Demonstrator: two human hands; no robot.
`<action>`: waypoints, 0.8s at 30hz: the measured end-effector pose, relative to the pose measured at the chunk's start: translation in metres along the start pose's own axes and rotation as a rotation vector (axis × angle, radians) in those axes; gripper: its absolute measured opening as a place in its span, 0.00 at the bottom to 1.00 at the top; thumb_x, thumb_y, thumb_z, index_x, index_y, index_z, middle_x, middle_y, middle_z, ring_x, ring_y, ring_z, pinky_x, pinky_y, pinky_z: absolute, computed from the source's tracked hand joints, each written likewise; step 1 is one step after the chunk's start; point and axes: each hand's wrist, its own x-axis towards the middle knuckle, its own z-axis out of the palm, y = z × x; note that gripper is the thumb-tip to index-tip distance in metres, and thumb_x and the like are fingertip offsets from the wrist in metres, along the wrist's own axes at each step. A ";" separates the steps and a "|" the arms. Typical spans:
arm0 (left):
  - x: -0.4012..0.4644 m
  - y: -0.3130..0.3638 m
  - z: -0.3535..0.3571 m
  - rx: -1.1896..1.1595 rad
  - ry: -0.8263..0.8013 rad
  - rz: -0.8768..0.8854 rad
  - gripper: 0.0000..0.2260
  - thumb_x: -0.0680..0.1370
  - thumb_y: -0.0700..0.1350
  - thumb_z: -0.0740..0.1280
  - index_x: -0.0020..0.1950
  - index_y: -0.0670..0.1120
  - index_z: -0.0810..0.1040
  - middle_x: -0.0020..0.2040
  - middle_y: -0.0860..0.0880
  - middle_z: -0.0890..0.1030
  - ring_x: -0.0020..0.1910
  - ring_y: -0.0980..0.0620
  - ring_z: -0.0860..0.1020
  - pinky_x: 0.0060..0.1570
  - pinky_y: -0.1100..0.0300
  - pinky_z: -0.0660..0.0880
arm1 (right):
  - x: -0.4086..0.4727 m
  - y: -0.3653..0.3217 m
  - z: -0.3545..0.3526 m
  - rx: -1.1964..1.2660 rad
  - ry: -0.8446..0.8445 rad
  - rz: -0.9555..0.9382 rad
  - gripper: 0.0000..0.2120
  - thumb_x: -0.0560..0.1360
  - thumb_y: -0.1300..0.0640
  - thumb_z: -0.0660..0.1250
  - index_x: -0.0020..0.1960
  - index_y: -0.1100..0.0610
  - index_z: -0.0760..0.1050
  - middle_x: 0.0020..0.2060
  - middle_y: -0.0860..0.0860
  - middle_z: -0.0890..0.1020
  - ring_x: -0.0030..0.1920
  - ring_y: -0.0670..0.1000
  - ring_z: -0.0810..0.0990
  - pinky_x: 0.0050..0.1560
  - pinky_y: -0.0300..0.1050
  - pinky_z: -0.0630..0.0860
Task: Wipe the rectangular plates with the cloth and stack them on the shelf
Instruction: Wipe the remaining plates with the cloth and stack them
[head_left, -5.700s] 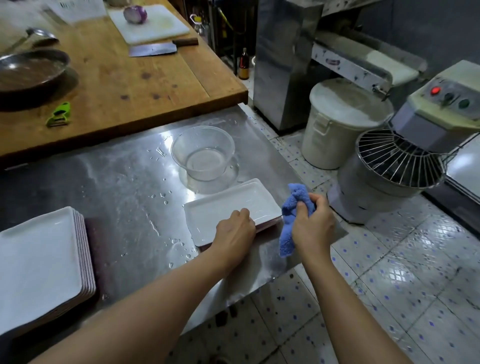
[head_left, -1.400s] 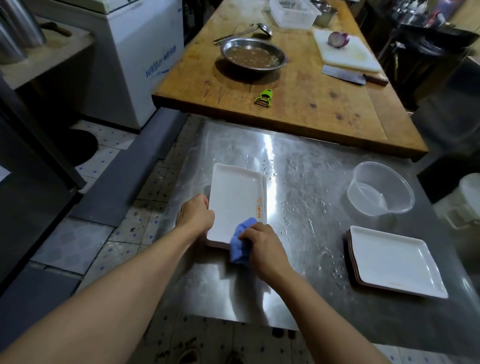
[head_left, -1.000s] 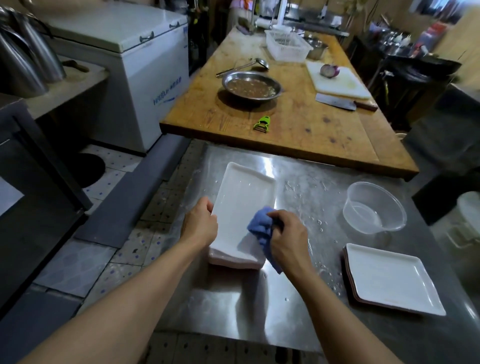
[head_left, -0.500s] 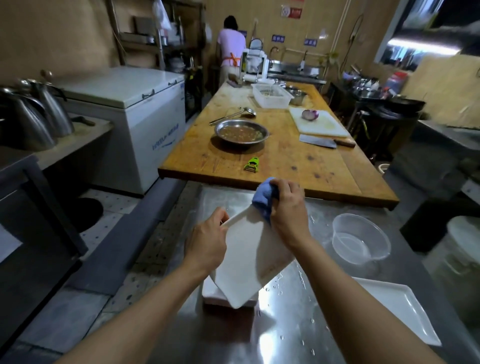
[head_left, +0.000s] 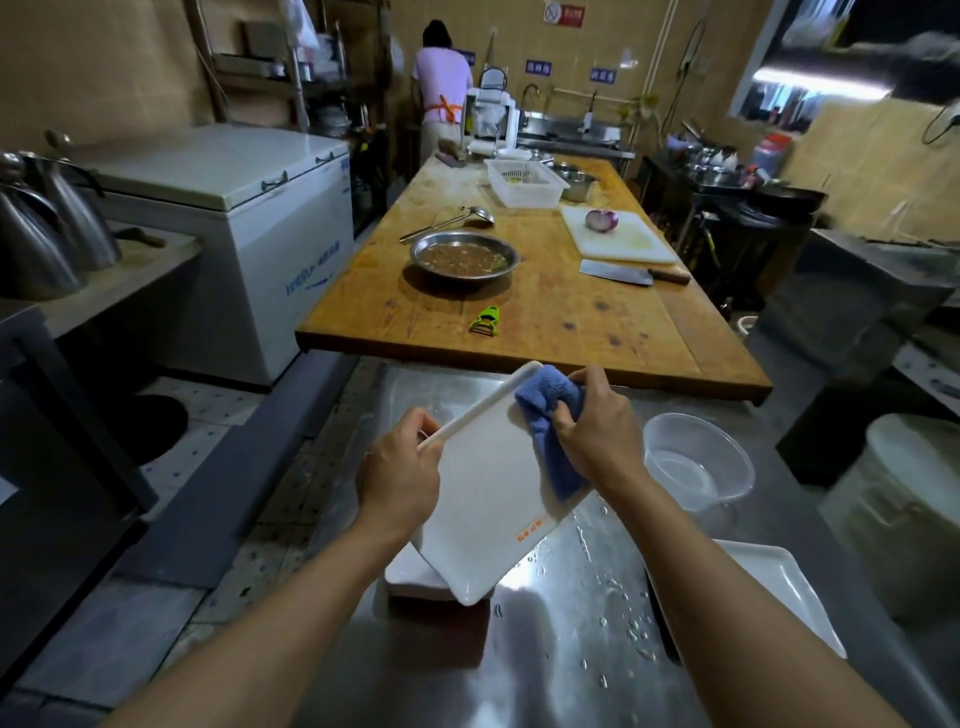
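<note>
Evidently the left hand (head_left: 400, 480) is pinching the stiff, slick-looking plate (head_left: 488, 499) by its rim while the right hand (head_left: 597, 436) is gripping the soft cloth (head_left: 545, 410) against it.

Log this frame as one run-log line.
step: wiping | left hand: holds plate tilted | right hand: blue cloth on plate | below: plate stack

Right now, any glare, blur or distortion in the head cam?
Head view: glare streak on the wet steel table beside the held plate; motion smear at upper right near the bright window; wide-angle bowing at the edges; dim, warm light; hands sharp.
</note>
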 end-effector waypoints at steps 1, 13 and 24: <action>0.001 0.000 0.000 -0.026 0.024 -0.033 0.04 0.76 0.41 0.62 0.42 0.46 0.71 0.38 0.47 0.78 0.39 0.43 0.77 0.38 0.47 0.76 | -0.002 0.004 -0.001 0.006 0.003 0.016 0.11 0.74 0.57 0.64 0.55 0.56 0.69 0.45 0.56 0.80 0.43 0.57 0.76 0.41 0.48 0.71; -0.015 0.016 0.029 -0.199 0.219 -0.232 0.03 0.77 0.39 0.62 0.44 0.46 0.72 0.39 0.48 0.79 0.36 0.49 0.75 0.27 0.62 0.64 | -0.013 -0.002 0.001 0.380 0.322 0.468 0.12 0.75 0.58 0.65 0.54 0.63 0.67 0.44 0.54 0.73 0.43 0.52 0.71 0.41 0.41 0.64; -0.005 0.038 0.052 -0.504 0.335 -0.515 0.03 0.78 0.37 0.60 0.49 0.44 0.70 0.43 0.47 0.76 0.34 0.51 0.72 0.30 0.61 0.63 | -0.058 -0.006 0.012 0.433 0.100 0.486 0.10 0.72 0.59 0.67 0.49 0.60 0.67 0.37 0.49 0.73 0.39 0.52 0.75 0.39 0.48 0.74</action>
